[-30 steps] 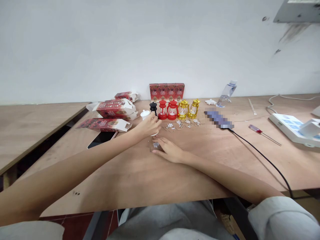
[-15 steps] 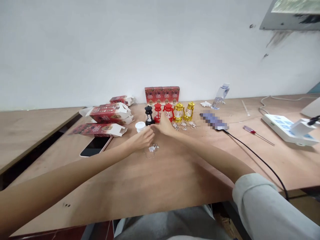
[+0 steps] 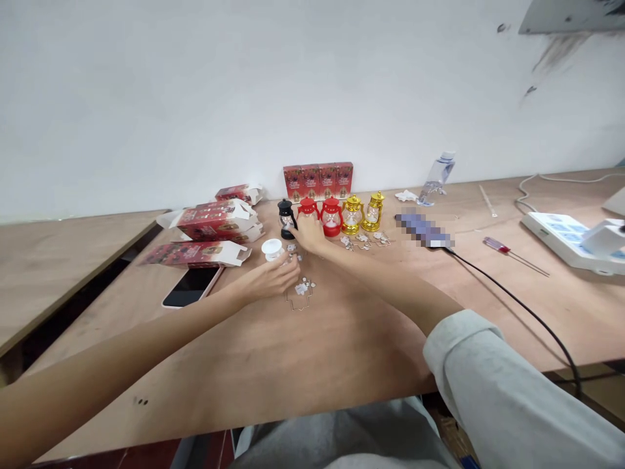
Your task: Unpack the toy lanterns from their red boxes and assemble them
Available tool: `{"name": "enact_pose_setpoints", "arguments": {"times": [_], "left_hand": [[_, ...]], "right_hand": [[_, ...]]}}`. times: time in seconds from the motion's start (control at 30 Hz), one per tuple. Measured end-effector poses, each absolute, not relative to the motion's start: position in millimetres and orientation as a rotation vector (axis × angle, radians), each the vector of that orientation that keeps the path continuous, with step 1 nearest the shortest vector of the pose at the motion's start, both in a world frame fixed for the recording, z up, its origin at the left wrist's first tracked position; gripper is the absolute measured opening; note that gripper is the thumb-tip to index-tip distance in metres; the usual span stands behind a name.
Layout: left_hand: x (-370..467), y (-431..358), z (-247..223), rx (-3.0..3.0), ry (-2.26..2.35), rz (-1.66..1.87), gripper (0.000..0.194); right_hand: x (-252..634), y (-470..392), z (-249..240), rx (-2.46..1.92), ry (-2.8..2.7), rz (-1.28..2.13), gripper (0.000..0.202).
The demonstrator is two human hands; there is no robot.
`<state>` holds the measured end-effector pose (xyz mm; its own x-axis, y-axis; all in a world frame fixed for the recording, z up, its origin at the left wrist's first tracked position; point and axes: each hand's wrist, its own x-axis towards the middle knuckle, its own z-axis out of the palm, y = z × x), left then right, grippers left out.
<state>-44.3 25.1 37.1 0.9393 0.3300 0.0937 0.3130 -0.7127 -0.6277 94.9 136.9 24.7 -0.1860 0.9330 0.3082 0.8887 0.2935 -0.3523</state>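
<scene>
My right hand [image 3: 310, 237] is closed around the lower part of the left red lantern [image 3: 307, 207], hiding its base. Its thumb lies close to the black lantern [image 3: 286, 220]. Another red lantern [image 3: 331, 218] stands just right of that hand. My left hand [image 3: 277, 276] is held low, fingers curled together, beside a white spool-like piece [image 3: 272, 248]. Small shiny bits show at its fingertips; what it holds is too small to name. A bent wire piece with small tags [image 3: 301, 290] lies to the right of my left hand.
Two gold lanterns [image 3: 352, 215] stand at the row's right end, with wire pieces [image 3: 364, 240] before them. Red boxes [image 3: 318, 182] line the wall. Open cartons [image 3: 215, 225] and a phone [image 3: 192, 286] lie left. Rightward are a bottle [image 3: 436, 180], screwdriver [image 3: 502, 249] and power strip [image 3: 561, 238].
My right hand has shifted left. The left red lantern now shows its broad side, and the black lantern sits slightly farther left. My left hand has moved a little lower, nearer me.
</scene>
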Motion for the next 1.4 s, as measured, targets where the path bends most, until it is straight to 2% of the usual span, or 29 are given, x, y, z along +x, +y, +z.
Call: {"name": "enact_pose_setpoints", "arguments": {"times": [0.23, 0.33, 0.4, 0.5, 0.63, 0.73, 0.9, 0.97, 1.17, 1.3, 1.4], "left_hand": [[-52.2, 14.0, 44.6, -2.809, -0.492, 0.001, 0.060], [-75.0, 8.0, 39.8, -3.023, -0.435, 0.074, 0.056], [-92.1, 5.2, 30.6, -3.004, -0.476, -0.104, 0.047], [-104.3, 2.7, 16.3, -2.667, -0.811, -0.579, 0.033], [-89.8, 0.5, 6.8, -2.435, -1.400, -0.919, 0.046], [-75.9, 0.5, 3.1, -2.454, -1.778, -1.107, 0.048], [-70.1, 5.3, -2.0, -2.467, -2.145, -1.355, 0.050], [-70.1, 8.7, -3.4, -2.472, -2.205, -1.479, 0.048], [-69.8, 28.6, -8.3, -2.303, -2.190, -1.908, 0.024], [-69.9, 50.4, -13.6, -2.383, -2.117, -1.810, 0.024], [-69.6, 68.4, -17.3, -2.505, -2.025, -1.694, 0.026]], "right_hand": [[108.1, 120.8, 17.1, -1.508, -2.158, 0.126, 0.034], [129.3, 106.8, 8.0, -1.281, -2.259, 0.192, 0.029], [140.4, 100.0, 2.2, -1.162, -2.297, 0.255, 0.033], [144.1, 94.8, -3.5, -1.172, -2.295, 0.301, 0.043], [131.7, 96.5, -5.6, -1.322, -2.266, 0.204, 0.048], [124.5, 101.1, -5.8, -1.376, -2.265, 0.150, 0.049], [122.2, 109.9, -6.0, -1.365, -2.287, 0.180, 0.040], [120.4, 114.1, -5.5, -1.366, -2.282, 0.206, 0.038], [123.6, 122.3, -1.5, -1.319, -2.228, 0.334, 0.031], [140.8, 119.9, -0.8, -1.118, -2.356, 0.503, 0.016], [148.8, 119.5, -1.4, -1.034, -2.420, 0.571, 0.017]]}}
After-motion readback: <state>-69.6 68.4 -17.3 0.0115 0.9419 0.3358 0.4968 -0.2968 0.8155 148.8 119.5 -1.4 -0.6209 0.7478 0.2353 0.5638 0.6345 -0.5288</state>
